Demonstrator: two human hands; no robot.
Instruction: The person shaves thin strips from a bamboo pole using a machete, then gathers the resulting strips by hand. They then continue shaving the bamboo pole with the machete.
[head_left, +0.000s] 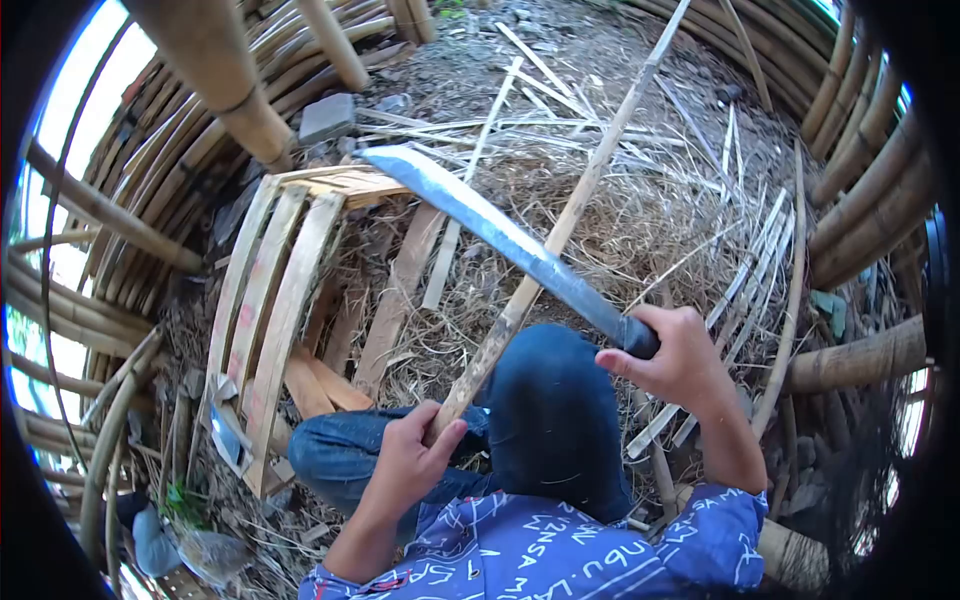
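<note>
My left hand (418, 438) is closed around the near end of a long wooden pole (572, 212), which slants up and to the right past my knee. In my right hand (672, 352) is the dark handle of a machete (480, 218). Its long pale blade points to the upper left and crosses over the pole in this view, with the tip above the wooden crate (298, 270). My raised knee (556, 400) in blue jeans lies just below the crossing.
Thin shavings (640, 210) and split strips (500, 130) cover the ground ahead. Bamboo poles (850, 200) wall in both sides. A grey block (327, 118) sits behind the crate, and a thick bamboo piece (860, 355) juts in from the right.
</note>
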